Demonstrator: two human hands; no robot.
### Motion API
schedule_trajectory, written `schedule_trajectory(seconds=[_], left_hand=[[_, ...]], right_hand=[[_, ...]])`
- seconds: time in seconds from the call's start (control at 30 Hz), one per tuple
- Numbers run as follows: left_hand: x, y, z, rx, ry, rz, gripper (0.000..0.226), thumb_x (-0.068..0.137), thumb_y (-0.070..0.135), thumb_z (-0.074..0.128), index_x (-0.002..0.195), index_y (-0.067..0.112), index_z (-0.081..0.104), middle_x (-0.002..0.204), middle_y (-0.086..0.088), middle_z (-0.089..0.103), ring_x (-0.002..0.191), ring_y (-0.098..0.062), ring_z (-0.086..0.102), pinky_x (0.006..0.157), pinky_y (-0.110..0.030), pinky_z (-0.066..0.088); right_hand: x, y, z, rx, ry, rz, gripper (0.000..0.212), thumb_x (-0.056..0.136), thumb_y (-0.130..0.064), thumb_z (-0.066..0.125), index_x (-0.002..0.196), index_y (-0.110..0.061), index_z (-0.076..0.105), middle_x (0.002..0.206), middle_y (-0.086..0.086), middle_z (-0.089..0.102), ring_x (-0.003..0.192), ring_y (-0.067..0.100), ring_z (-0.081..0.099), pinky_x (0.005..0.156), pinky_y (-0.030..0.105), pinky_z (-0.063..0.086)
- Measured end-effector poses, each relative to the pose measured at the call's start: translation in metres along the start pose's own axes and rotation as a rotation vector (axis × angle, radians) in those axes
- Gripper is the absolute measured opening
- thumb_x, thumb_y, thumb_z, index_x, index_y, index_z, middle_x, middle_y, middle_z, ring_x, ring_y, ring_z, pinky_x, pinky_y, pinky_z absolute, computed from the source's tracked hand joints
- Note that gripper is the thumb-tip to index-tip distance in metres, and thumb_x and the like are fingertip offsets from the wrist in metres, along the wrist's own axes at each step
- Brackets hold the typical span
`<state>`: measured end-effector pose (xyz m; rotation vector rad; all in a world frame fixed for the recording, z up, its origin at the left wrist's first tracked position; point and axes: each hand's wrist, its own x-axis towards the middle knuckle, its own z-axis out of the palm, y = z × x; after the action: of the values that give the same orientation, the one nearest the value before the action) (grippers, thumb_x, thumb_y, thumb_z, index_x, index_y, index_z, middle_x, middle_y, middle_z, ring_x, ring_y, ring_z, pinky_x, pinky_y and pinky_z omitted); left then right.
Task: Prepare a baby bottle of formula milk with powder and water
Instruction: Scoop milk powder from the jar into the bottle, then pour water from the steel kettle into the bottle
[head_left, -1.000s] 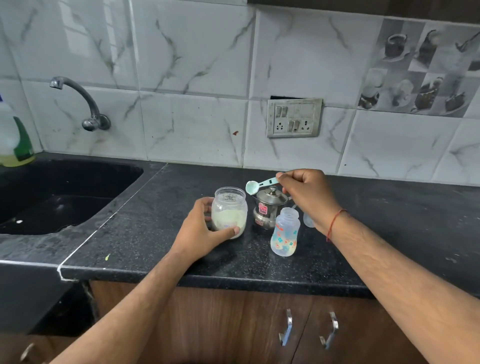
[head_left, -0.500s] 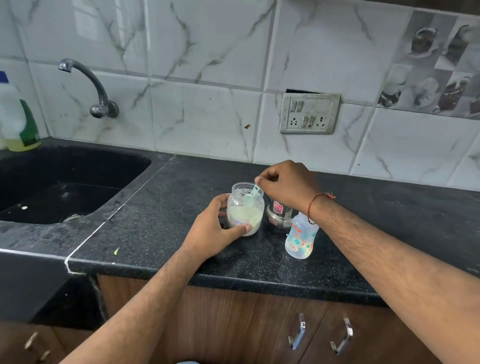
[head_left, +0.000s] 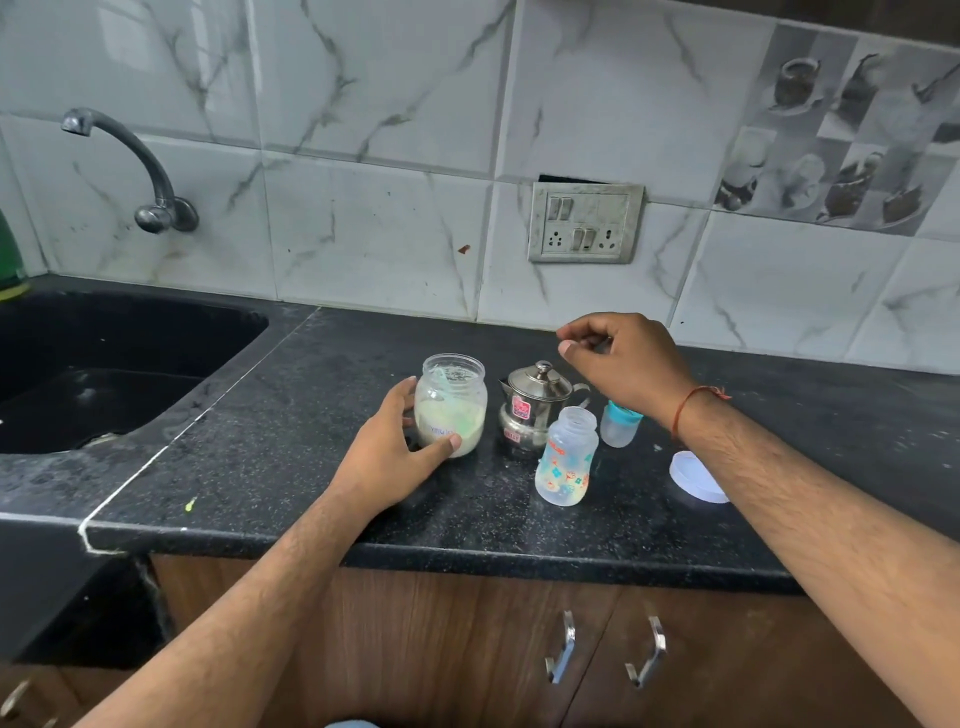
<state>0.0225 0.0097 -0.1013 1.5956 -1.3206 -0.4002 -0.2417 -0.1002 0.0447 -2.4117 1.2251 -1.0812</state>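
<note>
A clear jar of pale formula powder (head_left: 451, 402) stands open on the black counter (head_left: 291, 467). My left hand (head_left: 389, 457) grips it from the left, thumb across its front. A teal scoop (head_left: 460, 415) lies inside the jar, seen through the glass. My right hand (head_left: 621, 358) hovers above and behind a small steel pot with a lid (head_left: 535, 410), its fingers curled with nothing in them. The open baby bottle (head_left: 566, 457), clear with coloured prints, stands upright in front of the pot. Its teal-ringed teat cap (head_left: 621, 423) sits just behind it.
A round white lid (head_left: 696, 475) lies flat on the counter right of the bottle, partly under my right forearm. A black sink (head_left: 104, 364) with a wall tap (head_left: 130, 166) is at the left. A socket panel (head_left: 584, 223) is on the tiled wall. Cabinet handles (head_left: 605, 647) hang below.
My right hand lowered the teal scoop into the powder jar, let go of it and rose back to the right, empty. My left hand stayed on the jar.
</note>
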Motion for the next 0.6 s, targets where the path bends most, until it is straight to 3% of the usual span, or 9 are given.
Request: schedule_trajectory(seconds=[0.1,0.17,0.23,0.3,0.37,0.47,0.53,0.6], left_hand=[[-0.003,0.003,0.001,0.019,0.042,-0.015,0.110,0.091,0.038,0.093,0.176,0.022,0.025,0.170,0.008,0.048,0.146,-0.014,0.056,0.120,-0.036,0.047],[-0.008,0.009,-0.002,0.095,0.156,0.040,0.108,0.091,0.038,0.092,0.175,0.021,0.027,0.176,0.003,0.035,0.157,-0.022,0.045,0.127,-0.047,0.043],[-0.018,0.018,-0.005,0.207,0.360,0.199,0.093,0.092,0.039,0.088,0.169,0.026,0.038,0.169,0.004,0.033,0.153,-0.021,0.042,0.123,-0.047,0.041],[-0.029,0.034,-0.002,0.252,0.461,0.337,0.071,0.092,0.043,0.079,0.156,0.030,0.051,0.154,0.007,0.045,0.137,-0.017,0.052,0.110,-0.045,0.044],[-0.038,0.053,0.010,0.180,0.352,0.376,0.056,0.092,0.050,0.071,0.143,0.033,0.059,0.135,0.018,0.056,0.108,-0.004,0.061,0.096,-0.037,0.055],[-0.043,0.078,0.045,0.072,0.102,0.258,0.060,0.089,0.066,0.074,0.141,0.040,0.061,0.122,0.027,0.066,0.080,-0.001,0.063,0.078,-0.025,0.057],[-0.043,0.084,0.067,0.074,-0.011,0.229,0.071,0.085,0.068,0.082,0.145,0.034,0.063,0.125,0.022,0.070,0.080,0.003,0.062,0.085,-0.029,0.060],[-0.041,0.085,0.081,0.103,-0.091,0.211,0.078,0.078,0.072,0.084,0.143,0.033,0.066,0.127,0.019,0.072,0.098,0.003,0.068,0.096,-0.034,0.061]], right_hand=[[-0.007,0.021,-0.012,-0.010,-0.017,0.080,0.016,0.093,-0.032,0.075,0.107,-0.029,0.081,0.094,-0.013,0.077,0.091,0.006,0.070,0.082,0.023,0.052],[-0.011,0.035,-0.018,-0.030,-0.072,0.133,0.020,0.096,-0.031,0.071,0.114,-0.027,0.079,0.104,-0.011,0.077,0.098,0.009,0.069,0.086,0.024,0.052],[-0.012,0.047,-0.020,-0.047,-0.128,0.192,0.023,0.099,-0.032,0.067,0.119,-0.025,0.077,0.111,-0.008,0.075,0.099,0.010,0.068,0.087,0.026,0.054],[-0.013,0.058,-0.017,-0.001,-0.178,0.280,0.020,0.101,-0.034,0.062,0.114,-0.026,0.076,0.104,-0.006,0.076,0.078,0.009,0.066,0.067,0.024,0.053],[-0.012,0.064,-0.010,0.094,-0.241,0.372,0.020,0.104,-0.037,0.058,0.109,-0.024,0.073,0.090,-0.001,0.075,0.053,0.011,0.055,0.045,0.023,0.042],[-0.008,0.063,-0.001,0.208,-0.315,0.443,0.025,0.107,-0.040,0.053,0.114,-0.021,0.068,0.088,0.006,0.069,0.041,0.010,0.045,0.037,0.020,0.033],[-0.005,0.057,0.005,0.267,-0.364,0.470,0.029,0.108,-0.040,0.051,0.119,-0.017,0.064,0.087,0.009,0.066,0.041,0.011,0.044,0.036,0.019,0.031],[-0.002,0.051,0.011,0.262,-0.414,0.493,0.034,0.108,-0.042,0.049,0.116,-0.013,0.063,0.084,0.009,0.064,0.042,0.011,0.042,0.037,0.018,0.030]])
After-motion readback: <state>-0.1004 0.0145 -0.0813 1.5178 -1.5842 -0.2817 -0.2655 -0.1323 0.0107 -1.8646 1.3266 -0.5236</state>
